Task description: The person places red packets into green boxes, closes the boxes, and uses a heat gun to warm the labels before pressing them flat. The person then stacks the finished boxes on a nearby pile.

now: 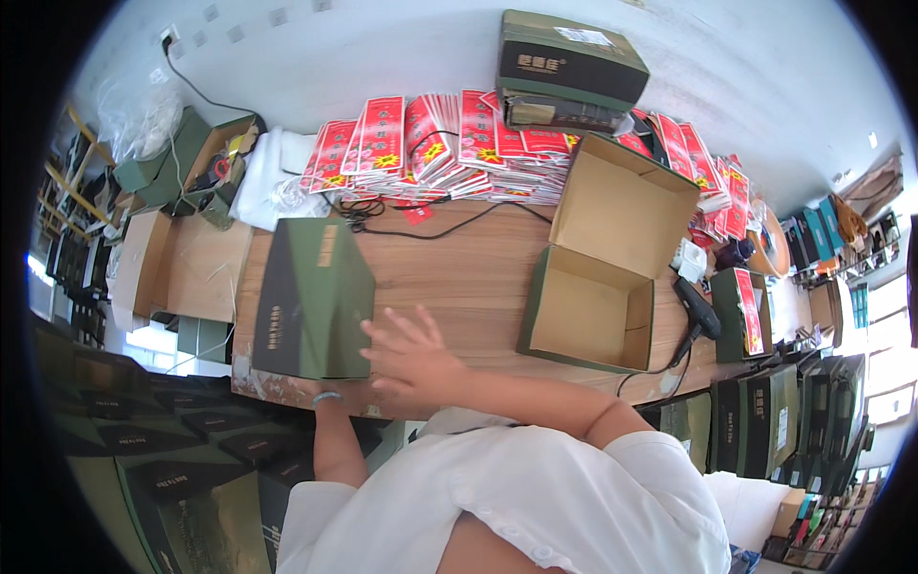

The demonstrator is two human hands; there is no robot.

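Observation:
A closed green and black shoebox (320, 297) sits at the left front of the wooden table, its end over the table's edge. My right hand (416, 359) is just right of it, fingers spread and palm down, holding nothing; its fingertips come close to the box's side, and I cannot tell if they touch. My left forearm rises to the box's near edge, with a band (327, 395) at the wrist. The box hides my left hand and its fingers. Further right stands an open shoebox (598, 306), its lid tipped back and its brown inside bare.
Stacks of red printed packets (430, 148) line the wall, with a green box (574, 62) on top. A black cable (449, 230) crosses the table. A black hair dryer (696, 316) lies at the right. Shoeboxes (182, 478) are piled left below; more (765, 421) stand at right.

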